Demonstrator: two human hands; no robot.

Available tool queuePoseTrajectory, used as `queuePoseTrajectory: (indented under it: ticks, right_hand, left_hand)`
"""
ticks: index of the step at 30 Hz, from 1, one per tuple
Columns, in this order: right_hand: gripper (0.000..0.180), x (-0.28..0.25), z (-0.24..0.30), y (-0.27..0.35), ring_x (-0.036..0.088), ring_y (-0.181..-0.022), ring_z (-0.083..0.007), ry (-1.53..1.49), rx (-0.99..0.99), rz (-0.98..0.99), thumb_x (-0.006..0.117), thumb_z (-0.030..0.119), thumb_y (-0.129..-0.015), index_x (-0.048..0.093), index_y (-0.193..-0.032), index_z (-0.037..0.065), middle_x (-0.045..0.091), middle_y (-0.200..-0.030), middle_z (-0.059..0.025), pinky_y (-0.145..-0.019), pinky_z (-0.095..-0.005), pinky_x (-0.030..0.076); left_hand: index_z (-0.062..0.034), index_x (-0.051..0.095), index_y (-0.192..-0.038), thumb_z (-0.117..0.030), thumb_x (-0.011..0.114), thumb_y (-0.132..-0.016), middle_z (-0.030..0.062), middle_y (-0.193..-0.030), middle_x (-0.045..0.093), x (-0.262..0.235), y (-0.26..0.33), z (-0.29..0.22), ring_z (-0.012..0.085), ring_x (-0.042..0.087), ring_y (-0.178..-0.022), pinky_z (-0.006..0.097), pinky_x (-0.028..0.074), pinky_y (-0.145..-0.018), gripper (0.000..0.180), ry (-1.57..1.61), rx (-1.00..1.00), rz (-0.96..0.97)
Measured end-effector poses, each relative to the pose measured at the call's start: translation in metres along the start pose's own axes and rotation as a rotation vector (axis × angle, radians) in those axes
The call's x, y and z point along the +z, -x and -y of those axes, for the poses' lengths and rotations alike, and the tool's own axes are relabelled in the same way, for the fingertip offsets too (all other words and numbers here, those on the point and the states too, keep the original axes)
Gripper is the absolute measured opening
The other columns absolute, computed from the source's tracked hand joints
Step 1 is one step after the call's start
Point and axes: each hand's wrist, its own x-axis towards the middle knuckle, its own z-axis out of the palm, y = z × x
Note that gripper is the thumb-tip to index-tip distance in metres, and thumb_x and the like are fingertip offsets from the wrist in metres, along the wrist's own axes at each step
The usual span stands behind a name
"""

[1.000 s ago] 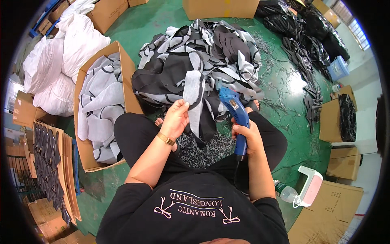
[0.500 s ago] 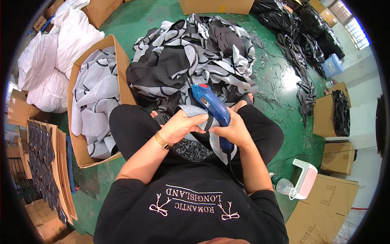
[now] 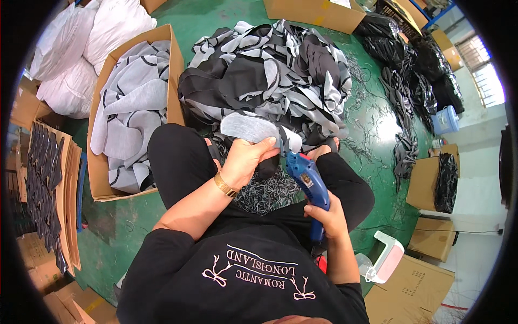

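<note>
1. We are gripping one blue electric trimming tool (image 3: 308, 186) in our right hand (image 3: 327, 216), fingers clenched round its handle, the nose pointing up and away from us. Half a second ago this tool was lying across the piece with both hands bunched together over the lap; now it is drawn back to our right side, just clear of the fabric.

2. Our left hand (image 3: 245, 159) is grasping one grey fabric piece (image 3: 251, 128) by its near edge, fingers pinched over it, and is holding it out flat above the knees. A second ago we were holding it upright; it is now lying level, with its right end near the tool's tip. We judge that one pass along the edge is over and the piece is being turned for the next.

3. A heap of thin grey trimmings (image 3: 264, 191) is lying in our lap between the two hands.

4. To our right on the green floor (image 3: 129, 221), one white stool-like plastic item (image 3: 389, 256) is standing beside cardboard.

5. To our left, one open cardboard box (image 3: 100, 178) is holding grey pieces with dark edging, too many to count.

6. Ahead, one large pile of black, grey and white pieces (image 3: 264, 75) is spreading over the floor.

7. Farthest left, two bulging white sacks (image 3: 81, 48) are showing; farthest right, black bundles (image 3: 426, 59) are lying in a row.
</note>
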Motion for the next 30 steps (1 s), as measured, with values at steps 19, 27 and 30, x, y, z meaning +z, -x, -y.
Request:
queuePoseTrajectory:
  ticks: [19, 27, 30]
  right_hand:
    - [0.034, -0.001, -0.003, -0.002, 0.056, -0.059, -0.0133, -0.004, 0.018, -0.040, 0.067, 0.005, -0.067, 0.058, -0.098, -0.004, 0.057, -0.076, -0.0051, -0.055, -0.0266, 0.046]
    - [0.034, -0.008, 0.005, -0.004, 0.056, -0.059, -0.0145, -0.070, 0.030, 0.006, 0.069, 0.005, -0.067, 0.058, -0.098, -0.004, 0.057, -0.077, -0.0062, -0.054, -0.0270, 0.047]
    - [0.036, -0.008, 0.007, -0.007, 0.057, -0.059, -0.0153, -0.160, 0.047, 0.039, 0.070, 0.008, -0.067, 0.058, -0.099, -0.004, 0.057, -0.076, -0.0067, -0.054, -0.0273, 0.047]
  left_hand:
    - [0.0026, 0.060, -0.106, -0.001, 0.062, -0.086, 0.0079, -0.101, 0.063, 0.003, 0.006, 0.003, 0.0162, 0.063, -0.090, 0.031, 0.054, -0.080, 0.020, -0.162, 0.115, 0.055]
    - [0.0034, 0.059, -0.110, -0.001, 0.063, -0.085, 0.0085, -0.102, 0.063, -0.002, 0.012, -0.015, 0.0165, 0.063, -0.090, 0.031, 0.054, -0.081, 0.026, -0.347, 0.099, 0.181]
    - [0.0032, 0.058, -0.111, 0.000, 0.063, -0.084, 0.0082, -0.102, 0.063, -0.001, 0.016, -0.028, 0.0159, 0.063, -0.090, 0.031, 0.054, -0.080, 0.027, -0.583, -0.045, 0.218]
